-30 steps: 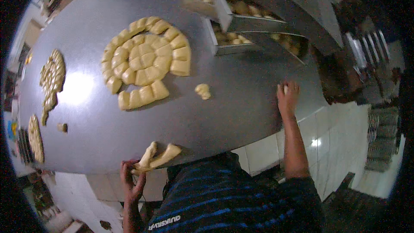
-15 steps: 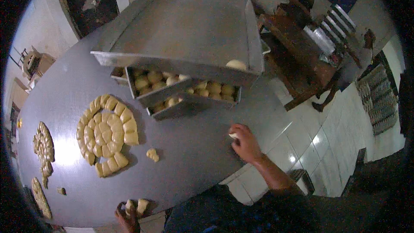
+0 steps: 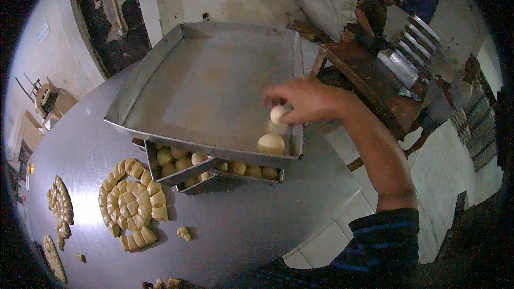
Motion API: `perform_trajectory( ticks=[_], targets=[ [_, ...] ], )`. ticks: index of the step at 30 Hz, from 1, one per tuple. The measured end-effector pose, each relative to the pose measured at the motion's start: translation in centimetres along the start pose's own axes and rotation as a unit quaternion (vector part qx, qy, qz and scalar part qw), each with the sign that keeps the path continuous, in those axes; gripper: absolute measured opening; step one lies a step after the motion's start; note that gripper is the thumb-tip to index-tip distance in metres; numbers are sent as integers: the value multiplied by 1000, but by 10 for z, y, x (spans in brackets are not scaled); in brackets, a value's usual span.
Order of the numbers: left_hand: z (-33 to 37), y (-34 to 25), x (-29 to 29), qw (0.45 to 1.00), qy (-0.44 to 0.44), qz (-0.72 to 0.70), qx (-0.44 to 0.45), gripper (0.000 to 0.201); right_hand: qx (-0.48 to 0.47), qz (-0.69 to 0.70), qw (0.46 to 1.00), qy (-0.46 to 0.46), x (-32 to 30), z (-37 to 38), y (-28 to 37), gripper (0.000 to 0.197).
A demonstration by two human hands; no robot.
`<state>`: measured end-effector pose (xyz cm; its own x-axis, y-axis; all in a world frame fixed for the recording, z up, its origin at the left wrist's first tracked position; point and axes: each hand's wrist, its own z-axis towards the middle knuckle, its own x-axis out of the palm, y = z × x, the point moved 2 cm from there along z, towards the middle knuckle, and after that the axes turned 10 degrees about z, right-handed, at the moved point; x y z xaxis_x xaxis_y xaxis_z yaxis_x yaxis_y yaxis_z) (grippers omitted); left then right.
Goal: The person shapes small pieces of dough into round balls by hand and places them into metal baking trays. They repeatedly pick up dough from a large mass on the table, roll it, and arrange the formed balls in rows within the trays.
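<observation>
My right hand reaches over the near right corner of a large metal tray. Its fingers are closed on a pale, round dough ball, with a blurred patch just beneath. Another dough ball rests in that tray corner, nearer to me. Only a bit of my left hand shows at the bottom edge, beside a cut dough piece; its grip is cut off from view. Left of centre on the table, cut dough pieces lie in a round, coiled cluster.
Under the big tray, smaller trays full of dough balls are stacked crosswise. A dough scrap and more cut dough lie on the metal table. Beyond stand a wooden table and other people.
My right hand has moved from the table's right side up over the tray, carrying the dough ball. The view has tilted up, so my left hand is now mostly out of the picture.
</observation>
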<state>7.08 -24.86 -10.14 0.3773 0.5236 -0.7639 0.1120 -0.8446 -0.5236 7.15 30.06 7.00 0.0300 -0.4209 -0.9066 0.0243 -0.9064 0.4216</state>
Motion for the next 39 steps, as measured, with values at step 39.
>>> perform_trajectory(
  ticks=[39],
  targets=[
    [5, -48, -24, 973, -38, -226, 36, 50, -43, 61, 990, 124, 9, 8, 4, 27]
  ],
)
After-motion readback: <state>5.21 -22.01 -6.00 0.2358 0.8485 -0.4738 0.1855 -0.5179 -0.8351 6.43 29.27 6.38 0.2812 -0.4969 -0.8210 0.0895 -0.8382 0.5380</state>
